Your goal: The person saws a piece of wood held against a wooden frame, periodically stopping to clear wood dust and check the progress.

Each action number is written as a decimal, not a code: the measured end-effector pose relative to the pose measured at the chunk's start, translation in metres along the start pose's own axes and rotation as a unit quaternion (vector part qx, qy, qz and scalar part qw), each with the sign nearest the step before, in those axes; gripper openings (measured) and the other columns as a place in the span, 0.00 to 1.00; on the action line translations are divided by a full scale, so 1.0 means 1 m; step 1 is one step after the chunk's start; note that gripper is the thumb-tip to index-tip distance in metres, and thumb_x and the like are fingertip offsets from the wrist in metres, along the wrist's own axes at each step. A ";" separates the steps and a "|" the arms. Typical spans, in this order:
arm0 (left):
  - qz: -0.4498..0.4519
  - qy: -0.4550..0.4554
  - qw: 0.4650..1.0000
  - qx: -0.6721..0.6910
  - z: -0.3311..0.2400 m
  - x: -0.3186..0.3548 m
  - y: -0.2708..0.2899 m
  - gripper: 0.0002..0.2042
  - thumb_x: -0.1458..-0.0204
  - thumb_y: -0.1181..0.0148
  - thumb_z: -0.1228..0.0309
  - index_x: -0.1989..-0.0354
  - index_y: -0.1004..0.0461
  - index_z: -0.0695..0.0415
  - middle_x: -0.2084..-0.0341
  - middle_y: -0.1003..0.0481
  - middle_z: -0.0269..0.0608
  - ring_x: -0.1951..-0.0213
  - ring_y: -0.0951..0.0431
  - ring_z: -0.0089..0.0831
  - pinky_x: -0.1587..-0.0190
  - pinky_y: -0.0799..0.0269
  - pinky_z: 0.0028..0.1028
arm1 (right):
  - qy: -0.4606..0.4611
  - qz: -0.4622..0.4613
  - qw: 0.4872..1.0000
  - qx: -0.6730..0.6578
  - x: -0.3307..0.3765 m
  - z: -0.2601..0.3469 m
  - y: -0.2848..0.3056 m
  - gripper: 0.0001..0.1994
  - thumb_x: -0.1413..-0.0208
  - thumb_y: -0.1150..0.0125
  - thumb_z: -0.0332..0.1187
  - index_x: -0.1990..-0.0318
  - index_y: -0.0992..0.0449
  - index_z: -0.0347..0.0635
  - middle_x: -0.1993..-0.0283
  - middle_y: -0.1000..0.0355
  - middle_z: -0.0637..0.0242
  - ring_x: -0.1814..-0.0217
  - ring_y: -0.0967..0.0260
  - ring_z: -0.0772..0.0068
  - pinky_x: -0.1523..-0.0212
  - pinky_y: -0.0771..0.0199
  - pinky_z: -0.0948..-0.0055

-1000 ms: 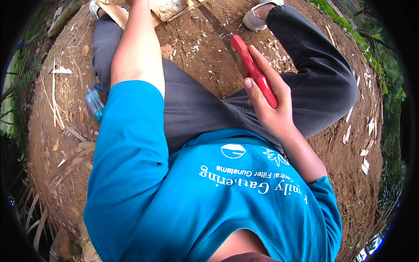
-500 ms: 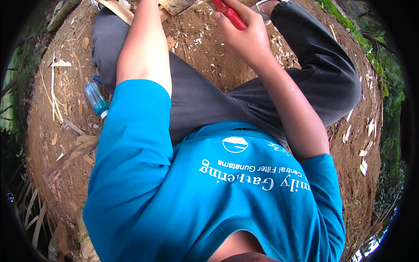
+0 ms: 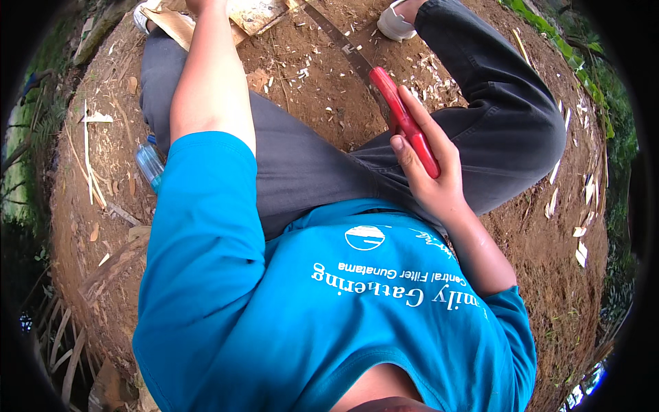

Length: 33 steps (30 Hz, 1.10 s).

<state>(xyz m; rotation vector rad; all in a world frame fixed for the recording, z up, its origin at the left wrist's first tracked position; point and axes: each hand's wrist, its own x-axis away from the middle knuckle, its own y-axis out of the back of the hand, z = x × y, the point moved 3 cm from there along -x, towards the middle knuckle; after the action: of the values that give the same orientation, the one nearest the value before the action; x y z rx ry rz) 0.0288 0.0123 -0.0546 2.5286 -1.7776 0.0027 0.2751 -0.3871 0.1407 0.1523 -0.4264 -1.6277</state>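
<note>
Fingers round the red saw handle (image 3: 390, 93), the right grip (image 3: 439, 178) has drawn back bodyward — seemingly a pull stroke — though what the left grip (image 3: 204, 5) holds I cannot tell.

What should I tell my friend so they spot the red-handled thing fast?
Start at the dark grey trousers, then find the person's right hand over the right thigh. It holds a glossy red-handled tool with a long, flat, dark metal blade pointing to the upper left. Nothing beside it is that bright red.
</note>
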 end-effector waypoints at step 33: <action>0.006 0.004 1.000 0.025 0.006 -0.017 -0.006 0.18 0.46 0.25 0.62 0.54 0.18 0.62 0.65 0.16 0.38 0.64 0.17 0.27 0.61 0.22 0.28 | -0.030 -0.002 1.000 -0.003 0.004 0.007 -0.004 0.30 0.36 0.38 0.26 0.27 0.36 0.41 0.35 0.26 0.50 0.37 0.26 0.68 0.40 0.29 0.71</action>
<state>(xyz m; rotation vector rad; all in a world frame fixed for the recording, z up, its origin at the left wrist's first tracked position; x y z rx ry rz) 0.0284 0.0303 -0.0611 2.5477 -1.8119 0.0584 0.2685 -0.3901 0.1459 0.1002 -0.4668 -1.6404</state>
